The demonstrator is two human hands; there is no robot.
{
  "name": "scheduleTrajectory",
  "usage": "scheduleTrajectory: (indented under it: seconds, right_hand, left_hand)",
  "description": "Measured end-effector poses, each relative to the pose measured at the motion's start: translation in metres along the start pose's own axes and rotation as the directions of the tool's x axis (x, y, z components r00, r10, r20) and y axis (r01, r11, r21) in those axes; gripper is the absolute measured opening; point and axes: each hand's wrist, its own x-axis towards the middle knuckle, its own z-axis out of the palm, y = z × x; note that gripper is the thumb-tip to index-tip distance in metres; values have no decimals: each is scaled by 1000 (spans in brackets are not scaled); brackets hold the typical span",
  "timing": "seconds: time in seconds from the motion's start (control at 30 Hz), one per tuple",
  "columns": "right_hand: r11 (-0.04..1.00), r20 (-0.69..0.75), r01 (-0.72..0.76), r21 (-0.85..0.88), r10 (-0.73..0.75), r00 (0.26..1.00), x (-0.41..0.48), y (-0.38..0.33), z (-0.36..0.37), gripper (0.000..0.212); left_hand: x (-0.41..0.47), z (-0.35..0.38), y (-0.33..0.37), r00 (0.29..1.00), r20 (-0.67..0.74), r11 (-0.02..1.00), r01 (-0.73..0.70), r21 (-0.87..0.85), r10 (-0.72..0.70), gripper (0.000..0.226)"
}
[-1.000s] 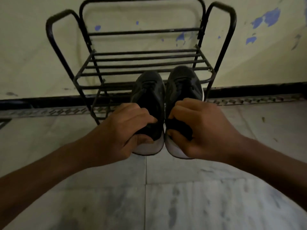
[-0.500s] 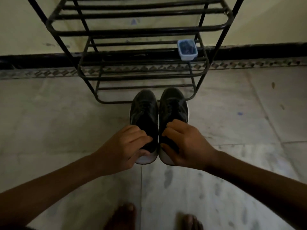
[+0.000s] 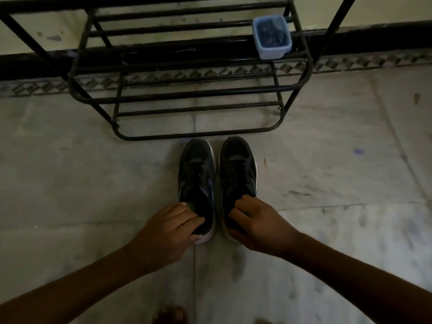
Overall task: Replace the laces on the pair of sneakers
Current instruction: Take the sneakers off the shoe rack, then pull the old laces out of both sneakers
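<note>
Sneakers point(image 3: 237, 164): a black pair with white soles, placed side by side on the tiled floor point(image 3: 93, 183), toes pointing far, heels near. The toes lie just near of the bottom rail of a black metal shoe rack point(image 3: 187, 97).

The left sneaker point(image 3: 197, 178) and the right sneaker point(image 3: 238, 183) stand just beside each other, with a narrow gap between them.

The left hand point(image 3: 168, 232) grips the heel of the left sneaker. Its fingers point(image 3: 187, 216) are curled over the heel collar into the opening, with the thumb against the back of the heel.

The right hand point(image 3: 259, 225) grips the heel of the right sneaker in the same manner. Its fingers point(image 3: 240, 204) are curled over the collar, thumb at the rear.

Dark laces point(image 3: 196, 167) appear to be threaded on the left sneaker; the dim light does not allow confirmation.

A pale blue plastic container point(image 3: 272, 40) with dark contents sits on a rack shelf, far right. The rack stands against a wall with a black skirting point(image 3: 35, 64).
</note>
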Motion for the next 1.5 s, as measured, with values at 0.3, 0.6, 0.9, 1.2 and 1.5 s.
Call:
scheduleTrajectory:
  seconds: [0.3,0.6,0.9,1.2,1.5]
  right_hand:
    - [850,-120,-469,239,505,854,1,30,-29,31]
    - [797,5,-522,303,546,837,32,29,-18,14]
    - [422,340,-662,619,616,711,41,36,-83,34]
    - [573,-378,-691,440,817,436,11,75,-122,19]
    - [541,-88,-818,195,840,535,-11,28,-54,49]
  left_hand:
    - [108,-28,-27,946,319,996,79,-40,-63,83]
    - [129,20,-37,859,492,974,208,-86,-140,105]
    - [132,23,-35,875,457,979,198,-40,-158,101]
    - [135,17,-27,875,444,968,243,-57,-193,103]
    - [131,27,2,908,205,831,417,-368,-365,18]
